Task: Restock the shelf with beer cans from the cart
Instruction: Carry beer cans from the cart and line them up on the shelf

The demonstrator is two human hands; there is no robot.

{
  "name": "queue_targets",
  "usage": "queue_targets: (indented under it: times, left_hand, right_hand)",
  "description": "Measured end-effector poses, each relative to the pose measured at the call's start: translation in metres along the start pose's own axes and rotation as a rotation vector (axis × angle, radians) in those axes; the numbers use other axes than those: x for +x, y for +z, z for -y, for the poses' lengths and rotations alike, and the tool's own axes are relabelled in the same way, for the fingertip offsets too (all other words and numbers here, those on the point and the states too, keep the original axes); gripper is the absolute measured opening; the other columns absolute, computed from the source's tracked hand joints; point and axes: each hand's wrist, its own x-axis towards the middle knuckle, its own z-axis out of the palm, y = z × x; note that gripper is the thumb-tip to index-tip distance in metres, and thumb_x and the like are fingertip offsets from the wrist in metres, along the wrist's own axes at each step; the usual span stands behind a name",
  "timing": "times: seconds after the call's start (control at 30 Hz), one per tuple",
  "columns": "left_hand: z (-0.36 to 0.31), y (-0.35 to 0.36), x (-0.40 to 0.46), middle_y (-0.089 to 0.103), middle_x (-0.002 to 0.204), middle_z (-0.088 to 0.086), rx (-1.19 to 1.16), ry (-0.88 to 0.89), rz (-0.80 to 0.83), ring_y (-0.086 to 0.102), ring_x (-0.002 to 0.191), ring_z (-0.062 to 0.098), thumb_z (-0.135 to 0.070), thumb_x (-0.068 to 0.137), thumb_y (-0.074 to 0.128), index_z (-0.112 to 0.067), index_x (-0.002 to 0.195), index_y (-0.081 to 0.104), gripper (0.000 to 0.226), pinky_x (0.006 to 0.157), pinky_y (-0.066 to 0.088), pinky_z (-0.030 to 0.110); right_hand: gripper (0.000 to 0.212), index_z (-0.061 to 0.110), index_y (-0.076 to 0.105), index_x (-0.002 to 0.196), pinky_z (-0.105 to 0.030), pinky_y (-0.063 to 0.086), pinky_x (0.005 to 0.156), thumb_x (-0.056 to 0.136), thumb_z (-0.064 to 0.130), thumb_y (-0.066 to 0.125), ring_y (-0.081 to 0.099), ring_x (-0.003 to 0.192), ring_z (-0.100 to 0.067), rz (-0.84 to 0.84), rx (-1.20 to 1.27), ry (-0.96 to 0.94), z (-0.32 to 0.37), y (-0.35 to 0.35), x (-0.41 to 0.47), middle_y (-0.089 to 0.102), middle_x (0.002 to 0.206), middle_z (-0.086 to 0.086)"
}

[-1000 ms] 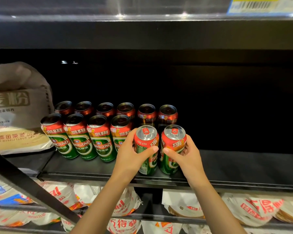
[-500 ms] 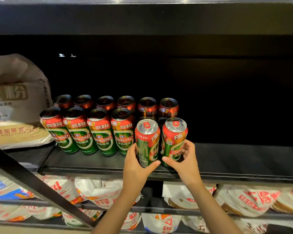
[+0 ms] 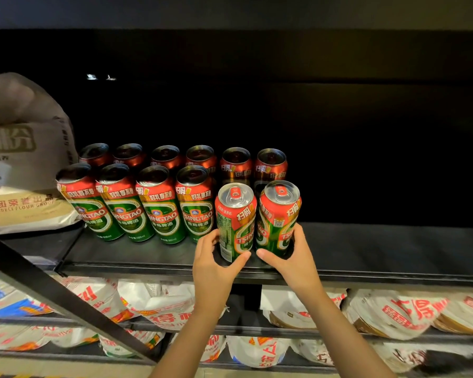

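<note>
Placing step: left hand (image 3: 216,264) and right hand (image 3: 291,255) each grip a can (image 3: 235,222) (front row); next, push both level, then let go.

A dark metal shelf (image 3: 393,249) carries two rows of red-and-green beer cans: six in the back row (image 3: 183,159), four in the front row (image 3: 137,205), all upright. Two more cans (image 3: 257,219) stand side by side at the right end of the front row, near the shelf's front edge. Pale flour sacks (image 3: 19,170) lie at the far left.
</note>
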Motion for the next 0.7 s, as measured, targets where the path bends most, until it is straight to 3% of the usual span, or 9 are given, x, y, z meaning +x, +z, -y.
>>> queue_targets:
  times: [0.17, 0.4, 0.47, 0.57, 0.7]
  left_hand:
    - [-0.0005, -0.0022, -0.0011, 0.055, 0.119, -0.003, -0.025, 0.011, 0.019, 0.054, 0.111, 0.004, -0.047, 0.067, 0.075, -0.012, 0.13, 0.053, 0.076, 0.091, 0.047, 0.015]
    - [0.0012, -0.0045, -0.002, 0.058, 0.119, -0.009, -0.128, -0.021, 0.009, 0.053, 0.113, -0.006, -0.025, 0.07, 0.081, -0.022, 0.127, 0.049, 0.066, 0.093, 0.043, 0.01]
    - [0.0022, -0.0044, -0.0025, 0.059, 0.122, -0.004, -0.111, -0.004, 0.01, 0.054, 0.115, -0.002, -0.027, 0.072, 0.078, -0.017, 0.127, 0.052, 0.061, 0.095, 0.044, 0.014]
    - [0.0049, -0.0043, -0.0019, 0.053, 0.127, -0.005, -0.046, 0.055, 0.015, 0.05, 0.119, 0.004, -0.039, 0.077, 0.072, -0.014, 0.133, 0.051, 0.065, 0.098, 0.044, 0.017]
    - [0.0045, -0.0034, -0.0011, 0.049, 0.121, -0.011, 0.004, 0.082, 0.022, 0.048, 0.117, 0.0, -0.052, 0.075, 0.066, -0.018, 0.135, 0.049, 0.071, 0.096, 0.042, 0.011]
  right_hand:
    - [0.072, 0.027, 0.045, 0.128, -0.007, 0.041, 0.08, 0.067, 0.03, 0.083, 0.049, 0.111, 0.0, -0.07, -0.074, -0.029, -0.0023, 0.0016, 0.0027, 0.049, 0.12, 0.009]
    - [0.064, 0.027, 0.041, 0.131, -0.022, 0.041, 0.097, 0.077, 0.02, 0.076, 0.049, 0.112, 0.007, 0.04, -0.07, -0.009, -0.0039, -0.0048, -0.0001, 0.054, 0.12, 0.02]
    - [0.065, 0.029, 0.038, 0.132, -0.017, 0.042, 0.093, 0.079, 0.022, 0.074, 0.047, 0.111, 0.012, 0.072, -0.072, -0.006, -0.002, -0.0032, -0.0012, 0.052, 0.121, 0.02]
    - [0.073, 0.028, 0.039, 0.131, -0.007, 0.04, 0.079, 0.071, 0.03, 0.08, 0.047, 0.109, 0.005, 0.033, -0.097, -0.014, -0.0005, 0.0013, -0.0002, 0.044, 0.123, 0.014]
    - [0.071, 0.032, 0.042, 0.126, -0.006, 0.04, 0.078, 0.068, 0.028, 0.083, 0.049, 0.106, 0.003, -0.035, -0.101, -0.035, -0.0014, 0.0027, 0.0004, 0.049, 0.118, 0.014]
